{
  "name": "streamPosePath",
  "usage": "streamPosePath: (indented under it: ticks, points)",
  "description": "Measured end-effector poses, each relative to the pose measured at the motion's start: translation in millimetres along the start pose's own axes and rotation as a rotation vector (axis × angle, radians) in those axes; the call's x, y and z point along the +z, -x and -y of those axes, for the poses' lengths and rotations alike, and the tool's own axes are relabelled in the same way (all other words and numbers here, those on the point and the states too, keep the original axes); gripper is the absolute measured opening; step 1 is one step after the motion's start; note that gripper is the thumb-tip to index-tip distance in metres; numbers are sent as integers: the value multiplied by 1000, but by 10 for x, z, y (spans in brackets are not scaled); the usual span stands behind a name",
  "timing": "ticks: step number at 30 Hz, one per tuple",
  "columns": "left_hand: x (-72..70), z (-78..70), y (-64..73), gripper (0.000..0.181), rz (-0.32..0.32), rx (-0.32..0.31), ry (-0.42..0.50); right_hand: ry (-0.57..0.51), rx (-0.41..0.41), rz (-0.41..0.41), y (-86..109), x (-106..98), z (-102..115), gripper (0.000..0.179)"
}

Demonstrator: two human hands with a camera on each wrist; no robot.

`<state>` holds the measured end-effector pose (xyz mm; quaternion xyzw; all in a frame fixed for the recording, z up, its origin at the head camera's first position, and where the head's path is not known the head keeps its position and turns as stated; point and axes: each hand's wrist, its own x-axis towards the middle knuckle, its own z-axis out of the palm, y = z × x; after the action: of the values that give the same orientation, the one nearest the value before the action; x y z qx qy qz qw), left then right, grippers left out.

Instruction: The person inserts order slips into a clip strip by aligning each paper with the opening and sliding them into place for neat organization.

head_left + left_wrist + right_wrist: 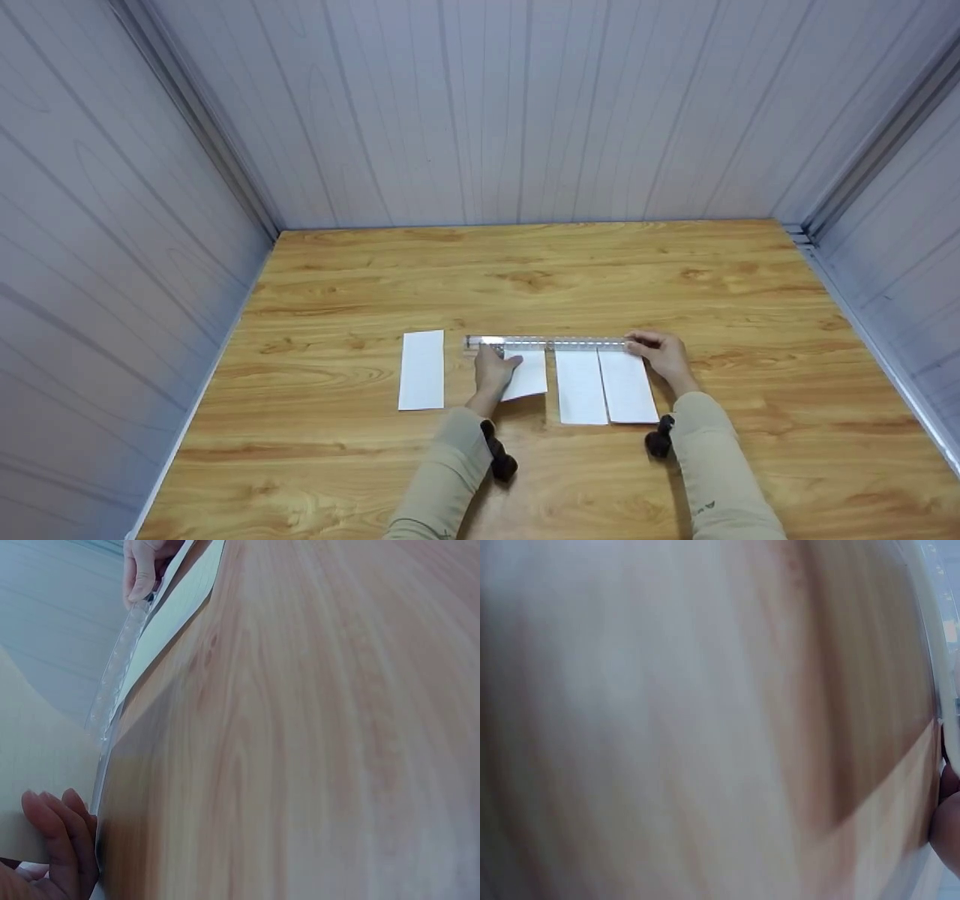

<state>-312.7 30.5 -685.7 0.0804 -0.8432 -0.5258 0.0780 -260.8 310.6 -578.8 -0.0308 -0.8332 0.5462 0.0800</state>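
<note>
A clear plastic ruler (570, 343) with a row of marks runs left to right along the top edges of the white paper pieces. My left hand (493, 375) is at the ruler's left end and pinches a white paper (531, 373), whose lower edge is lifted. In the left wrist view, fingers (64, 829) lie against this paper (41, 757). At the ruler's other end, my right hand (664, 356) pinches it between thumb and fingers. Two white papers (581, 386) (628, 386) lie side by side below the ruler. The right wrist view shows only a fingertip (949, 829) beside the ruler's edge.
Another white paper (421, 371) lies apart on the left. Everything rests on a wood-grain table (525, 281), with pale panel walls (487, 112) at its back and sides. Dark wrist devices (504, 466) hang beside both sleeves.
</note>
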Motion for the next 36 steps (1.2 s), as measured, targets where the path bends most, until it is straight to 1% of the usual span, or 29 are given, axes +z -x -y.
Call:
streamPosePath:
  ticks: [2,3,5,6,7,8,9,10,11,12,14,15,16,17,18,19,20,21,23,24,25,26,27,29,30,32,33,35,36]
  points:
    - [-53,-112,59,35,-4,7,-2,8,4,6,2,-6,1,21]
    - [-7,-57,22,35,8,-3,8,14,7,10,5,-10,4,20]
    - [-16,-97,28,33,23,-25,2,17,11,17,9,-19,11,20]
    - [-11,-99,24,32,21,-27,-7,18,14,16,10,-23,14,20]
    - [12,-88,17,35,-6,-22,-19,15,12,16,10,-23,16,20]
    - [20,-80,12,36,-9,-15,-14,20,6,19,10,-27,16,20]
    - [0,-100,17,37,15,-28,-8,14,8,17,10,-28,16,20]
    - [0,-103,13,41,18,-26,-9,12,9,14,8,-27,15,20]
    - [-28,-139,27,42,37,-29,-4,8,10,7,7,-26,13,19]
    - [-28,-139,31,43,32,-12,5,9,7,7,5,-25,9,19]
    - [-45,-141,56,44,36,33,56,8,-2,9,3,-21,3,20]
    - [-77,-185,72,45,63,10,55,-3,-1,5,0,-16,3,19]
    - [-72,-187,69,44,67,3,56,-8,-6,4,-2,-12,0,20]
    - [-62,-193,71,42,62,-5,34,-12,-11,4,-4,-9,-4,20]
    - [2,-109,45,42,41,18,38,-14,-15,5,-5,-6,-6,20]
    - [68,-32,-2,42,48,2,20,-15,-15,4,-7,-3,-8,20]
    - [144,54,-66,43,65,-31,-1,-13,-16,5,-6,-2,-10,20]
    - [226,174,-130,45,76,-45,-7,-12,-13,2,-7,0,-11,20]
    - [418,443,-242,48,19,15,0,-8,-14,-3,-6,1,-14,20]
    - [501,569,-299,52,7,37,18,-10,-15,-5,-6,1,-15,20]
    - [547,626,-339,54,15,27,10,-8,-23,-3,-4,-1,-18,21]
    - [538,623,-333,55,30,22,24,-15,-27,-6,-4,-2,-18,21]
    - [514,591,-307,55,21,43,30,-22,-29,-8,-4,-2,-17,20]
    - [440,451,-245,53,22,43,19,-27,-34,-3,-3,-8,-15,20]
    - [275,211,-126,52,40,35,10,-19,-30,-2,-1,-10,-13,20]
    - [108,-40,-12,51,70,27,16,-2,-16,3,1,-16,-5,20]
    - [55,-128,34,51,54,53,13,13,-11,7,2,-19,-2,21]
    - [-37,-270,107,52,47,78,18,36,4,10,2,-22,2,21]
    - [-99,-360,150,52,52,75,14,46,9,12,2,-22,4,22]
